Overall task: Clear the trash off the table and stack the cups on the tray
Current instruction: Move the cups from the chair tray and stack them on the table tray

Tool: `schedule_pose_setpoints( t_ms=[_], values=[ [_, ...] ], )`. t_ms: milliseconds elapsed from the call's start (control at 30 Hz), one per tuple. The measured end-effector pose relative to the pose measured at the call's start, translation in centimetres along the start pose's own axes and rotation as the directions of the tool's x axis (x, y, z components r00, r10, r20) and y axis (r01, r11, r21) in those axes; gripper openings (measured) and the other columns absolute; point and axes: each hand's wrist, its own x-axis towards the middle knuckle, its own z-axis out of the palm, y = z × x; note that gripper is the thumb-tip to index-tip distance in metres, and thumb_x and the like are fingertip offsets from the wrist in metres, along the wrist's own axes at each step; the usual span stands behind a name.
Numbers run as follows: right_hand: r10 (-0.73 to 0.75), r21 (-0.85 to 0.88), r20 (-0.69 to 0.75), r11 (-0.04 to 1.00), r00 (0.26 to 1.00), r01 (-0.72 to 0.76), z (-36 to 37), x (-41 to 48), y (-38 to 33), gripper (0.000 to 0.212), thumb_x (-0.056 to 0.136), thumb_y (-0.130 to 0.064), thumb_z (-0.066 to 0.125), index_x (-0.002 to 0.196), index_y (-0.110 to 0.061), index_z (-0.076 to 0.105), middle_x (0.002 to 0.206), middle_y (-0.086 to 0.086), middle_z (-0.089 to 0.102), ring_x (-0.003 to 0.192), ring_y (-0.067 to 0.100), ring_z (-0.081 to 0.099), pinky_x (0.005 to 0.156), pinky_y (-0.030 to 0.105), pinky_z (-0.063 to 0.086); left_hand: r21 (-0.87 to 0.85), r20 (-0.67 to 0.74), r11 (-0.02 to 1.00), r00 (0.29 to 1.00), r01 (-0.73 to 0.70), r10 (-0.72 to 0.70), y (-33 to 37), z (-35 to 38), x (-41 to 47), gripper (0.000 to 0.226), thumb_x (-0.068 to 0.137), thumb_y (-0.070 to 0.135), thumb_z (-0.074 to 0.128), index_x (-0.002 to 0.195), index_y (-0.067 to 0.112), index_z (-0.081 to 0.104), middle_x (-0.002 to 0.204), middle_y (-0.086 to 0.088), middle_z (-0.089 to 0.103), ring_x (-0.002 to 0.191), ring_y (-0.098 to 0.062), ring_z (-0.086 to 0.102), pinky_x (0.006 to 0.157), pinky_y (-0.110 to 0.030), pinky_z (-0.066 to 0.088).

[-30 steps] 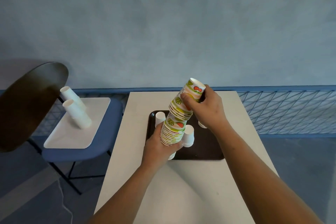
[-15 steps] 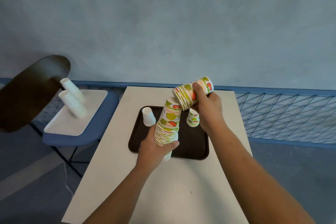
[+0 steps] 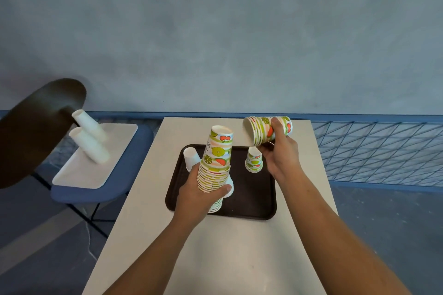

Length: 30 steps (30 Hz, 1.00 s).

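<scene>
A dark brown tray [image 3: 254,201] lies on the white table [image 3: 230,254]. My left hand [image 3: 196,196] grips a tall stack of fruit-print paper cups [image 3: 215,160], upside down, over the tray's left half. My right hand [image 3: 280,153] holds a short stack of the same cups [image 3: 261,132], tipped on its side above the tray's far right corner. A small stack of fruit-print cups [image 3: 253,163] stands upside down on the tray below it. One white cup [image 3: 191,157] stands on the tray's far left, and another white cup [image 3: 229,188] is partly hidden behind my left hand.
To the left stands a blue chair [image 3: 100,189] bearing a white tray [image 3: 84,172] with two stacks of white cups [image 3: 90,143]. A dark rounded chair back [image 3: 33,132] fills the far left. A blue wire fence [image 3: 378,151] runs along the right, behind the table.
My right hand lifted the top part of the tall stack off and moved it right, tipping it sideways. The left hand kept holding the lower stack over the tray.
</scene>
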Motion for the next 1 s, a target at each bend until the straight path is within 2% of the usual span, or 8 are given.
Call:
schedule_pose_setpoints(
  t_ms=[200,333,400,500,600,800,867,1000],
  values=[
    [-0.006,-0.081,-0.209,0.997,0.978,-0.012,-3.6,4.7,1.5,0.045,0.089,-0.035,0.078,0.122,-0.010,0.060,0.112,0.009,0.072,0.098,0.023,0.075,0.088,0.047,0.061,0.030,0.009,0.999,0.999,-0.036,0.035,1.1,-0.4,2.7,0.081,0.071,0.055,0.089,0.139,0.046,0.045,0.121,0.020,0.064,0.110,-0.007,0.064,0.094,-0.029,0.052],
    [-0.108,-0.276,-0.331,0.961,0.937,0.013,-5.4,7.6,3.2,0.050,0.085,-0.043,0.079,0.121,-0.014,0.061,0.110,0.005,0.073,0.094,0.019,0.074,0.083,0.043,0.063,0.046,0.031,0.997,0.997,-0.067,0.065,1.7,-0.2,4.3,0.083,0.072,0.051,0.089,0.141,0.040,0.045,0.121,0.020,0.063,0.110,-0.009,0.064,0.091,-0.024,0.051],
    [-0.198,-0.424,-0.351,0.905,0.915,0.033,-5.5,8.9,3.7,0.051,0.083,-0.047,0.080,0.119,-0.016,0.061,0.109,0.002,0.071,0.095,0.017,0.073,0.084,0.042,0.063,0.027,0.044,0.997,0.997,-0.066,0.064,1.6,0.0,4.9,0.081,0.073,0.047,0.090,0.141,0.040,0.046,0.120,0.021,0.064,0.110,-0.007,0.064,0.089,-0.020,0.050],
    [-0.317,-0.618,-0.299,0.783,0.900,0.071,-4.7,10.2,4.4,0.052,0.084,-0.046,0.079,0.122,-0.017,0.059,0.111,0.001,0.067,0.100,0.018,0.069,0.088,0.039,0.061,0.008,0.054,0.999,0.998,-0.037,0.036,0.9,0.3,5.6,0.079,0.073,0.046,0.090,0.139,0.042,0.047,0.117,0.022,0.066,0.108,-0.004,0.065,0.089,-0.020,0.050],
    [-0.386,-0.737,-0.162,0.659,0.908,0.149,-3.8,11.6,5.6,0.057,0.083,-0.044,0.080,0.127,-0.016,0.056,0.113,-0.001,0.065,0.101,0.017,0.065,0.088,0.036,0.058,0.003,0.060,1.000,0.998,0.001,-0.001,0.2,0.2,6.4,0.077,0.074,0.044,0.090,0.137,0.043,0.046,0.117,0.023,0.064,0.105,0.001,0.063,0.081,-0.009,0.044],
    [-0.378,-0.902,0.076,0.369,0.923,0.225,-4.0,14.2,8.7,0.052,0.080,-0.043,0.079,0.117,-0.015,0.054,0.104,-0.005,0.058,0.092,0.016,0.057,0.079,0.033,0.047,-0.045,0.077,0.998,0.997,0.034,-0.030,-0.7,-0.2,7.4,0.077,0.073,0.040,0.092,0.138,0.042,0.049,0.120,0.022,0.067,0.107,0.006,0.064,0.080,-0.002,0.043],
    [-0.362,-0.920,0.097,0.324,0.927,0.222,-4.4,14.5,9.7,0.052,0.083,-0.040,0.079,0.119,-0.012,0.054,0.106,-0.003,0.057,0.092,0.016,0.054,0.080,0.031,0.044,-0.054,0.080,0.998,0.996,0.036,-0.032,-0.9,-0.2,7.8,0.078,0.073,0.040,0.091,0.139,0.041,0.050,0.122,0.022,0.067,0.109,0.004,0.064,0.083,-0.004,0.044],
    [-0.293,-0.939,0.108,0.282,0.950,0.194,-5.3,15.0,11.7,0.054,0.084,-0.036,0.080,0.125,-0.013,0.053,0.119,0.005,0.063,0.106,0.024,0.059,0.090,0.038,0.051,-0.073,0.077,0.996,0.996,0.051,-0.046,-1.4,-0.1,8.1,0.077,0.071,0.044,0.092,0.135,0.050,0.047,0.123,0.023,0.067,0.112,0.001,0.064,0.089,-0.014,0.046]
  ],
)
